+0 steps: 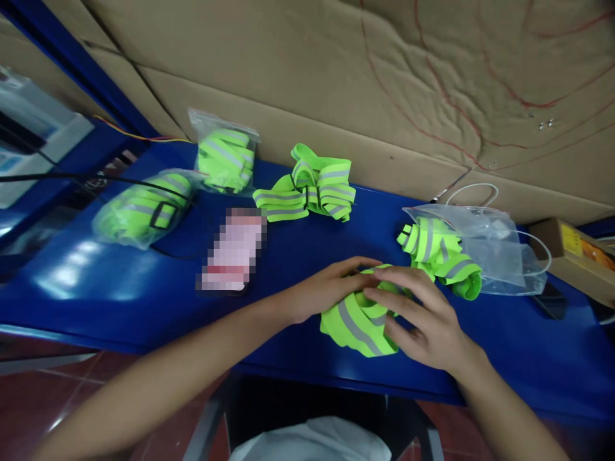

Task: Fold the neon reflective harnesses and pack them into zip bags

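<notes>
Half-curled, the left hand [331, 288] and right hand [427, 317] hold a green strap [358, 326] near the blue desk's [295, 250] front edge, a carton's [574, 267] yellow label [583, 245] unreadable near its right end.

- Desk [519, 349]: glossy blue top, seen through my head feed.
- Left: I note two clear-bagged strap bundles, rear bagged straps [223, 157] and outer bagged straps [144, 208]; beside them, a phone [233, 253].
- Rear centre: loose straps [331, 186].
- Front: hand-covered straps [358, 330].
- Right: partly coiled straps [432, 246] against clear bags [500, 250].

Matt cloth strap [360, 330], glossy smooth tabletop [300, 250], matt creased cardboard [269, 57], shiny plastic bag [500, 259]
</notes>
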The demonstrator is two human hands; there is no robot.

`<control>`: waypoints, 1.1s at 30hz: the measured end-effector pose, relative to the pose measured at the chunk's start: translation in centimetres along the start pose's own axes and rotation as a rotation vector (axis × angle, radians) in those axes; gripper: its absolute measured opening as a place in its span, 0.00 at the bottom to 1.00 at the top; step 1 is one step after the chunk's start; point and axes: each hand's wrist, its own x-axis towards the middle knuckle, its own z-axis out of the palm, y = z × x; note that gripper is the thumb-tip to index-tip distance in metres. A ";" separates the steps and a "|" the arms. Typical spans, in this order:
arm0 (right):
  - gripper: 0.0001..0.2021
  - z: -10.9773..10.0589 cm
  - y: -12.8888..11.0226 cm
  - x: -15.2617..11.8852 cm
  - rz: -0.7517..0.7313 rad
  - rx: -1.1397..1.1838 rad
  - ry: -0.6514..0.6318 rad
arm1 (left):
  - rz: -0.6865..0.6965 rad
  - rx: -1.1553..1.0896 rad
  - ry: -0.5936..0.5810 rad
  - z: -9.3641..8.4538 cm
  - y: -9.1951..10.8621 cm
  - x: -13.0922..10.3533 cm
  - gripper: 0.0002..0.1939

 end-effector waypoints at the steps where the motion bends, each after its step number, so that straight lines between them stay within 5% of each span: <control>1: 0.28 0.1 -0.1 -0.1 0.010 0.027 0.013 | -0.041 -0.047 -0.019 -0.1 0.0 0.0 0.19; 4: 0.27 0.3 -0.4 -0.7 0.039 0.027 0.155 | -0.189 -0.250 -0.065 -0.4 0.2 0.0 0.17; 8: 0.27 0.3 -1.4 -1.5 -0.071 -0.049 0.558 | -0.327 -0.469 -0.110 -1.0 0.2 0.1 0.15; 13: 0.08 -0.5 -1.2 -1.0 -0.274 -0.361 0.254 | -0.352 -0.523 -0.108 -1.3 0.0 0.1 0.15; 18: 0.05 -1.8 -0.5 -2.3 -0.027 -0.380 0.428 | -0.330 -0.465 -0.142 -0.8 -0.4 0.1 0.19; 27: 0.21 -0.8 -0.3 -1.2 0.305 -0.166 0.637 | -0.316 -0.439 -0.134 -0.6 -0.3 0.5 0.31; 29: 0.25 -0.8 0.2 -0.8 0.305 -0.268 0.571 | -0.303 -0.420 -0.081 -0.5 -0.2 0.6 0.30; 33: 0.25 -0.5 -0.5 -0.6 0.044 -0.405 0.272 | -0.238 -0.335 0.019 -0.2 0.0 0.5 0.28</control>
